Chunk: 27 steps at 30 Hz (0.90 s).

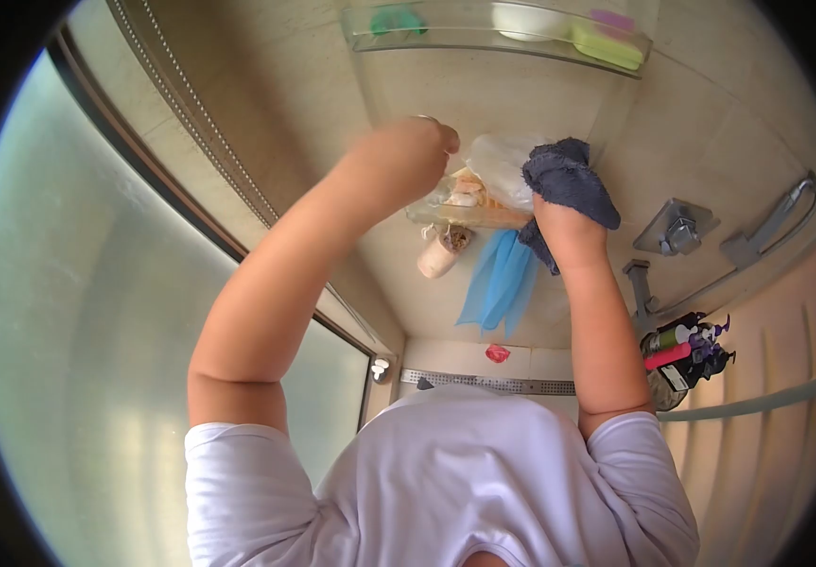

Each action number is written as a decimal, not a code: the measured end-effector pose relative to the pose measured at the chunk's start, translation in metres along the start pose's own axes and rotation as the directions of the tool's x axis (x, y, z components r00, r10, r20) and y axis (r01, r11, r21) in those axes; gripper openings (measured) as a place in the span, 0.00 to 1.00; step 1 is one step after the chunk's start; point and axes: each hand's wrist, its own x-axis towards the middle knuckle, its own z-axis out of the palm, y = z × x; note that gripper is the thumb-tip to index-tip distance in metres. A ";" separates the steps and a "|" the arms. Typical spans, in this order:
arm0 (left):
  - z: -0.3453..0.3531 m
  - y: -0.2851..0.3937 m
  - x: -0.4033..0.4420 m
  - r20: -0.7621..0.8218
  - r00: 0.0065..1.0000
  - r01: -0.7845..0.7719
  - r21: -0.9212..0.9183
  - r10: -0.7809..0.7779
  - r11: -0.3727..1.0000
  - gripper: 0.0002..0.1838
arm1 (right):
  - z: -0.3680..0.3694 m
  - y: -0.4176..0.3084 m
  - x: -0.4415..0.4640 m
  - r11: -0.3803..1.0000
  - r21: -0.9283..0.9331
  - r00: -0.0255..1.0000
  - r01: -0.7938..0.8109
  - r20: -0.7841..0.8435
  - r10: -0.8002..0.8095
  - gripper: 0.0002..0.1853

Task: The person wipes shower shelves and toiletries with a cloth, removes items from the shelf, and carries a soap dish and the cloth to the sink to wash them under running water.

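Observation:
My right hand (pixel 573 231) is wrapped in a dark grey cloth (pixel 573 180) that covers most of its fingers. It is beside a small glass shelf (pixel 484 217) on the wall. My left hand (pixel 406 156) is raised at the left end of that shelf, blurred, with its fingers curled in; what they hold, if anything, does not show clearly. Between my hands lie a translucent white plastic bag (pixel 503 165) and some cream-coloured items (pixel 468 191). A blue mesh cloth (pixel 501 279) hangs below the shelf, near a pale pink item (pixel 440 253).
Above is another glass shelf (pixel 493 42) with a green soap box (pixel 607 45). To the right are a shower tap (pixel 679 230), a hand shower (pixel 767 231) and several pump bottles (pixel 687 350). A frosted glass panel (pixel 96 312) and bead chains (pixel 195 99) line the left.

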 end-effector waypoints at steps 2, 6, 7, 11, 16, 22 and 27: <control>0.011 0.001 0.012 0.189 0.981 0.017 0.107 -0.038 0.994 0.12 | 0.003 0.002 0.000 1.000 -0.003 1.000 0.006 -0.008 -0.006 0.10; 0.034 0.001 0.040 0.391 0.916 0.048 0.106 -0.086 0.993 0.19 | 0.007 0.007 -0.003 0.995 0.049 0.988 0.084 -0.134 -0.077 0.10; 0.026 0.007 0.041 0.394 0.918 0.058 -0.014 -0.047 0.998 0.23 | 0.008 0.009 -0.003 0.990 0.065 0.976 0.124 -0.186 -0.110 0.10; 0.044 0.009 0.044 0.146 0.986 0.141 -0.464 -0.081 0.875 0.36 | 0.008 0.009 0.010 0.977 0.154 0.964 0.144 -0.245 -0.103 0.09; 0.044 0.022 0.047 0.090 0.994 0.102 -0.477 -0.067 0.873 0.32 | -0.004 0.006 0.017 0.976 0.211 0.989 0.059 -0.142 -0.030 0.11; 0.051 0.006 0.047 -0.224 0.975 -0.096 -0.405 0.003 0.909 0.27 | -0.023 0.000 -0.001 0.957 0.266 0.993 -0.116 0.024 0.113 0.18; 0.036 -0.011 0.041 -0.078 0.974 0.092 -0.718 -0.211 0.690 0.23 | -0.016 0.010 -0.016 0.957 0.252 0.989 -0.147 0.050 0.139 0.20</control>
